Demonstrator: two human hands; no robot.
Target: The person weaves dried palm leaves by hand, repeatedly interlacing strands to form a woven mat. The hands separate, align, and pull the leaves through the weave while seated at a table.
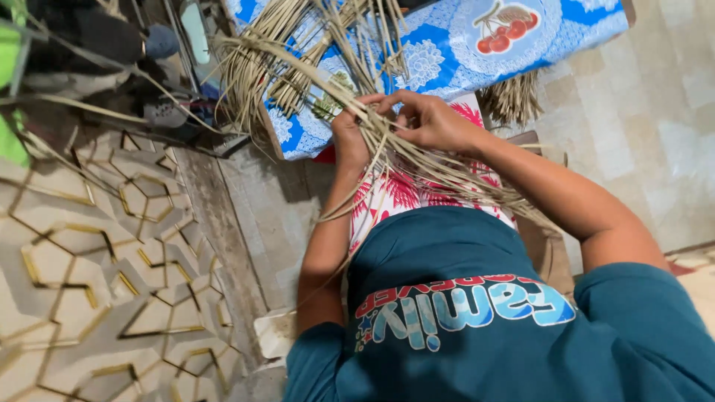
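Observation:
A bundle of long dry straw strands (417, 167) runs from a blue patterned table down across my lap. My left hand (348, 134) is closed around the strands near the table's edge. My right hand (424, 119) pinches the same strands just to the right, fingers curled over them. More straw strands (298, 59) lie fanned out on the table. My teal shirt and a red and white patterned cloth (395, 197) on my lap fill the lower middle.
The table carries a blue and white floral cloth (462, 52) with a cherry motif. A wall with gold hexagon lines (97, 260) stands at the left. Pale floor tiles (640, 119) spread at the right. Dark clutter (112, 52) sits at the upper left.

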